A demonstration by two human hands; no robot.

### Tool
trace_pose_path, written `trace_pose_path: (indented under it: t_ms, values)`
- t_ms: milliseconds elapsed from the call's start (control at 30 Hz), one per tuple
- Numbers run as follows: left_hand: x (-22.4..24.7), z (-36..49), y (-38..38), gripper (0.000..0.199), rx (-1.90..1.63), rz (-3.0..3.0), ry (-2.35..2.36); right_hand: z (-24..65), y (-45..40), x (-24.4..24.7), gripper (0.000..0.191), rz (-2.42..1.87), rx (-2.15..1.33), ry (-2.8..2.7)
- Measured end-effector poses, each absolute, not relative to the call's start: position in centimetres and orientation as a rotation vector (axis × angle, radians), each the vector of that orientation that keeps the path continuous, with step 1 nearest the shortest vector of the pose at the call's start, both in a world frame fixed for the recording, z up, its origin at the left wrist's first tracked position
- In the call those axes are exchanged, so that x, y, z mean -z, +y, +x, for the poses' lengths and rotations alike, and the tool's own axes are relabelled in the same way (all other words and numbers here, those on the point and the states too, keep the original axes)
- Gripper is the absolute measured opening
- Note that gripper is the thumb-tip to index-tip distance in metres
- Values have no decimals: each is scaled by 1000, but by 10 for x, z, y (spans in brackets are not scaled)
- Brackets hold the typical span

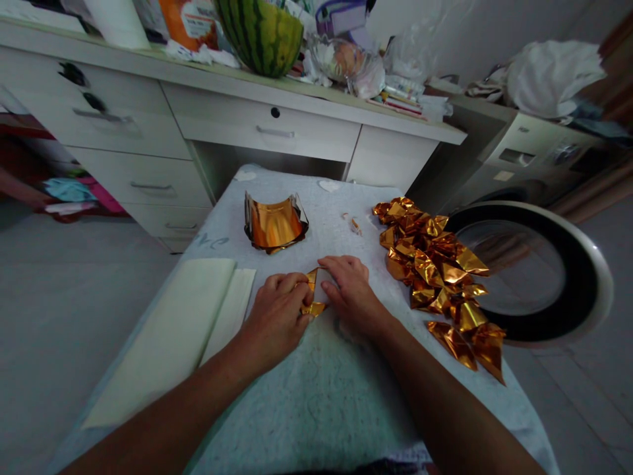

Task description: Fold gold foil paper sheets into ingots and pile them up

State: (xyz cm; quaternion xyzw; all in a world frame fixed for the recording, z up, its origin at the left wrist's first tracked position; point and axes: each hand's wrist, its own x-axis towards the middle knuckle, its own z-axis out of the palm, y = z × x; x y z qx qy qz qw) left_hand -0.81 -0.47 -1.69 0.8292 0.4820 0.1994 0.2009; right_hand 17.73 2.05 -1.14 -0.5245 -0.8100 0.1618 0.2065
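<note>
A small sheet of gold foil paper (312, 309) lies on the cloth-covered table between my hands, partly folded, with a pale underside showing toward the right. My left hand (279, 310) is closed on its left side, fingers curled over the foil. At the right edge my right hand (353, 293) holds the sheet down, with thumb and fingertips on the pale part. Just beyond stands a curved stack of gold foil sheets (275, 224). To the right is a heap of folded gold foil pieces (438, 264). My fingers hide much of the sheet.
Pale yellow paper (165, 336) lies along the table's left side. A tiny wrapper-like scrap (355, 226) sits near the middle. Behind are white drawers (267, 122) and a cluttered counter with a cut watermelon (262, 36). An open washing machine door (596, 277) reaches beside the table's right edge.
</note>
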Motion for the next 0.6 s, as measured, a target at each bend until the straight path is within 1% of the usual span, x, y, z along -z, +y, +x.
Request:
trace_pose_path:
  t_ms: [133, 300, 400, 467, 533, 600]
  values:
    - [15, -6, -4, 14, -594, 2331, 1232, 170, 24, 17, 40, -1477, -442, -2330]
    - [13, -7, -4, 21, -620, 2316, 1105, 169, 26, 18, 27, -1568, -373, -2311]
    - [14, -9, -4, 23, -675, 2291, 1194, 173, 26, 15, 20, -1638, -395, -2246]
    - [17, -11, -4, 30, -687, 2271, 1315, 176, 26, 13, 15, -1650, -432, -2199]
    - [20, -12, -3, 36, -659, 2255, 1413, 180, 27, 13, 12, -1609, -480, -2156]
    - [22, -11, -2, 37, -619, 2249, 1466, 184, 27, 14, 11, -1524, -533, -2110]
